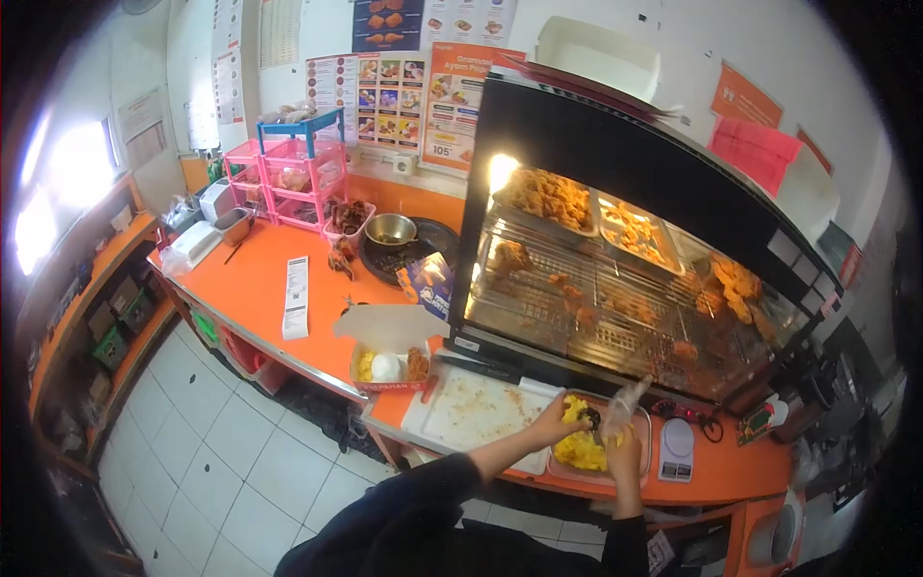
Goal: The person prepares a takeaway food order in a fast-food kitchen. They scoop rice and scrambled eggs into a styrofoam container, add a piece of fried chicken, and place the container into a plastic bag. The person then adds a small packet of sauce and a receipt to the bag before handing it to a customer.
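Note:
My left hand reaches over a metal tray of yellow food, which looks like scrambled egg. Its fingertips are at the food, beside a small dark item too small to make out; I cannot tell whether they grip anything. On the tray's right side, my right hand is closed around a clear plastic bag with some yellow in it. Left of the tray lies a white cutting board scattered with crumbs. An open carton box beyond the board holds white rice, yellow food and a fried piece.
A lit glass display warmer with fried chicken stands behind the tray. On the right is a small white scale. Further left are a paper receipt, a steel bowl on a dark round tray, and a pink rack.

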{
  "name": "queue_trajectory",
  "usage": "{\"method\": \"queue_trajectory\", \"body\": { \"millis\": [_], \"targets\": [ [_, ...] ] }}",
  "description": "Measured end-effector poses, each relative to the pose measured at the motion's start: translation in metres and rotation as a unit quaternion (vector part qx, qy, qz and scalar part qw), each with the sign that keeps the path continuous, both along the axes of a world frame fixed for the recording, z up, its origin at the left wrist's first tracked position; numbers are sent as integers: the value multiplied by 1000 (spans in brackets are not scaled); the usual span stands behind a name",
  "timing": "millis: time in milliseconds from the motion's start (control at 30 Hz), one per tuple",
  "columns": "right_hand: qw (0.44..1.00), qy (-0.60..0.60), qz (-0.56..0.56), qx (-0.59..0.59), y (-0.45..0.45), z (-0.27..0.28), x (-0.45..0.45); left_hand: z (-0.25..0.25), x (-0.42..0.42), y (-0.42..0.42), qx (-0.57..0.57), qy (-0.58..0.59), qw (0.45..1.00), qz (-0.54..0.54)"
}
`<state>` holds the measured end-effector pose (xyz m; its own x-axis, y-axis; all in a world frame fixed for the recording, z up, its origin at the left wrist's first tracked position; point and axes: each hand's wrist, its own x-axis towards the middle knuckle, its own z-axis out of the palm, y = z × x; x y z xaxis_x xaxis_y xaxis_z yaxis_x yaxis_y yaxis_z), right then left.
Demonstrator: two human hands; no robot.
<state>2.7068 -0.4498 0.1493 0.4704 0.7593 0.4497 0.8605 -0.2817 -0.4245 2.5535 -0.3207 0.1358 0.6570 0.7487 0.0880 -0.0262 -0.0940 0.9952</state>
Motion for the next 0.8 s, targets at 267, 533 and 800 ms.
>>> {"method": "queue_trajectory", "body": {
  "millis": [267,533,800],
  "targets": [
    [947,6,322,-15,142,-34,-218,-87,-277,57,31,15,991,130],
    [920,-260,294,-16,282,-94,-355,-80,-515,271,274,249,869,328],
    [888,-256,377,-71,324,-77,-439,-117,-600,361,321,496,797,129]
  ]
}}
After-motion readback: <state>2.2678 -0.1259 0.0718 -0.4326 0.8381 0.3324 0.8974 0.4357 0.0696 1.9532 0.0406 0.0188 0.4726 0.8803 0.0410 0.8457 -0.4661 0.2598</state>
